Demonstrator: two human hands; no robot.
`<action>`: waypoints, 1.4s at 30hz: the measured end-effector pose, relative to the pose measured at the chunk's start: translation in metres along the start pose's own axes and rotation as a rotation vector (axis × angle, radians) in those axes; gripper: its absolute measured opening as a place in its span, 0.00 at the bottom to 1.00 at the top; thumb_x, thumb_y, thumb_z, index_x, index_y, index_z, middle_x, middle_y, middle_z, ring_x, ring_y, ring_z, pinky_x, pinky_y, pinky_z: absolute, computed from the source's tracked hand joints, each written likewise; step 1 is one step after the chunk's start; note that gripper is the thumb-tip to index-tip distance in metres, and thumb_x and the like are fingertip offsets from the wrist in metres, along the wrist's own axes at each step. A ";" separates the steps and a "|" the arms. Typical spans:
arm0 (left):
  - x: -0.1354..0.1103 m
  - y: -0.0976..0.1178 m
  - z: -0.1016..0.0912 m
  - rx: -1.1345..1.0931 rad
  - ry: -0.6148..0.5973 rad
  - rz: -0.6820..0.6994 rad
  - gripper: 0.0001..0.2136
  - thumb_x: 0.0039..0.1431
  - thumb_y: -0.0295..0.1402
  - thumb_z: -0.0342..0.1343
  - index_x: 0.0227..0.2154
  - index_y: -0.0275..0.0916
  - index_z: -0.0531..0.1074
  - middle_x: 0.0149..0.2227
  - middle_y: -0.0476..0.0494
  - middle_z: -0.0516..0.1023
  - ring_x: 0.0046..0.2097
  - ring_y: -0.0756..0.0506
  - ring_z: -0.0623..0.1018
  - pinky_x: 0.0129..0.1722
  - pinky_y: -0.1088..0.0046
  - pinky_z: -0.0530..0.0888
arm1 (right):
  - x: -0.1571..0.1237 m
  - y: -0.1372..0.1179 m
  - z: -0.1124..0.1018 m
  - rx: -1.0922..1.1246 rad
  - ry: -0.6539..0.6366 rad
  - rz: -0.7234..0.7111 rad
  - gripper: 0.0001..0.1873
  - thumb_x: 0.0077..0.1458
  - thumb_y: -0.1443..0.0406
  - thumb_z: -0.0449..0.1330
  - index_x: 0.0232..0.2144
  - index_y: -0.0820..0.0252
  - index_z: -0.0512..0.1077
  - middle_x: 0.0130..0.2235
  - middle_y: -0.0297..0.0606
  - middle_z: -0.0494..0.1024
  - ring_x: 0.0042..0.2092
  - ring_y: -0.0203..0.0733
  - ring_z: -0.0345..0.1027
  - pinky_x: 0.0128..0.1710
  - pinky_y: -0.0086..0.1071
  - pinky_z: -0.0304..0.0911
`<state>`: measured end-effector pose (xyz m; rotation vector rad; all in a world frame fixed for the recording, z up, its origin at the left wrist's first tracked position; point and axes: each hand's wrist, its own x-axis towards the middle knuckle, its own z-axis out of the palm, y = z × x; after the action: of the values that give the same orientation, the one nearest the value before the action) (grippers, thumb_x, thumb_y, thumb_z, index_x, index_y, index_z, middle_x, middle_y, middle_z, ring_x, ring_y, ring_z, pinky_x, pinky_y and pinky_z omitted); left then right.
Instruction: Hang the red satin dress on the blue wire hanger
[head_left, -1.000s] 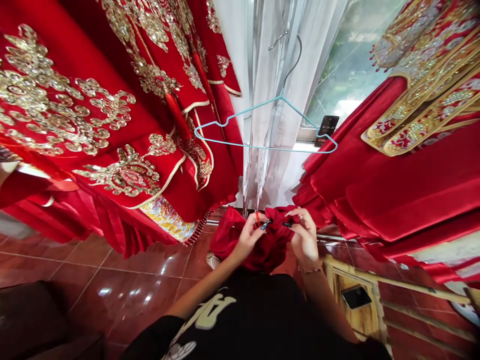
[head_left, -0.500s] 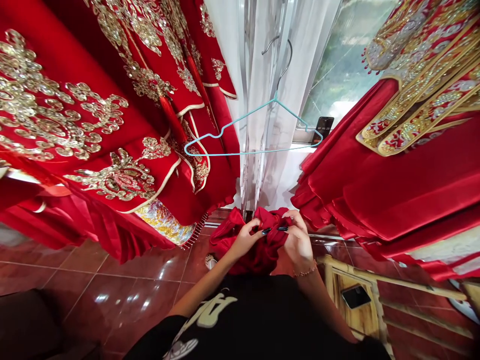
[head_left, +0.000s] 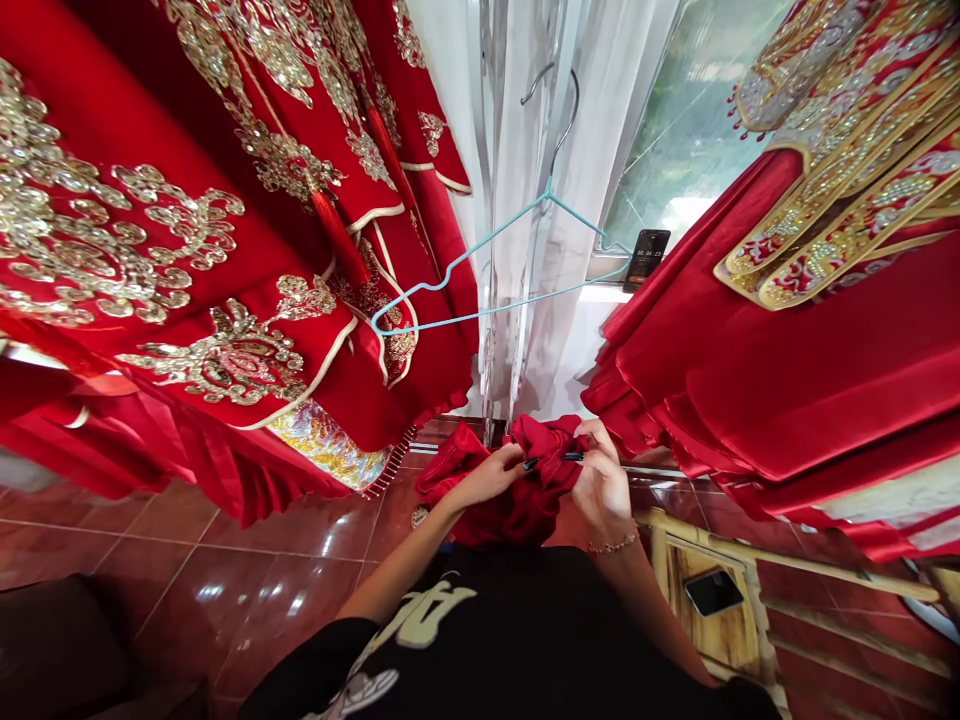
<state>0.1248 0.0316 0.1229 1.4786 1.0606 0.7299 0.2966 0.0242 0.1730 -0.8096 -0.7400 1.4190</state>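
Observation:
A bunched red satin cloth [head_left: 517,500] fills the space between my hands, low in the middle of the view. My left hand [head_left: 487,476] lies across its left side, with the fingers pressed into the folds. My right hand [head_left: 604,482] pinches the top of the bundle, and a thin gold bracelet sits on that wrist. Two dark fingernails show against the cloth. Above the hands, a pale blue wire hanger [head_left: 499,305] hangs empty by its hook in front of a white sheer curtain [head_left: 525,170].
Long red robes with gold embroidery [head_left: 187,250] hang to the left, and another [head_left: 780,340] hangs to the right. A phone showing a timer [head_left: 646,260] stands by the window. A wooden frame [head_left: 712,610] holding a dark phone is at lower right, above glossy red floor tiles [head_left: 255,580].
The hanger has swung and tilted, its left end now lower. My left hand has flattened and shifted left along the cloth, and the folds under my right fingers have changed.

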 end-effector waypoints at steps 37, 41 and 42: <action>-0.086 0.041 -0.080 -0.021 0.028 0.257 0.25 0.61 0.33 0.55 0.61 0.44 0.70 0.67 0.38 0.65 0.69 0.33 0.63 0.66 0.47 0.62 | 0.030 -0.031 -0.024 -0.094 -0.529 0.157 0.38 0.54 0.64 0.66 0.61 0.35 0.54 0.63 0.42 0.70 0.16 0.27 0.67 0.14 0.28 0.67; -0.102 0.040 -0.105 -0.103 0.194 0.357 0.23 0.64 0.37 0.53 0.62 0.45 0.69 0.68 0.38 0.62 0.70 0.30 0.58 0.58 0.50 0.74 | 0.044 -0.050 -0.044 -0.067 -0.274 0.031 0.33 0.51 0.70 0.64 0.57 0.41 0.64 0.65 0.42 0.68 0.18 0.24 0.68 0.16 0.23 0.68; -0.103 0.042 -0.107 -0.070 0.209 0.373 0.22 0.65 0.36 0.52 0.62 0.46 0.69 0.68 0.39 0.63 0.70 0.31 0.59 0.57 0.52 0.76 | 0.048 -0.046 -0.050 -0.069 -0.231 0.042 0.29 0.49 0.71 0.65 0.53 0.47 0.69 0.63 0.43 0.71 0.24 0.28 0.74 0.23 0.26 0.74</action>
<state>-0.0032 -0.0160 0.1962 1.5826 0.9098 1.1941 0.3649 0.0703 0.1834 -0.7248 -0.9572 1.5486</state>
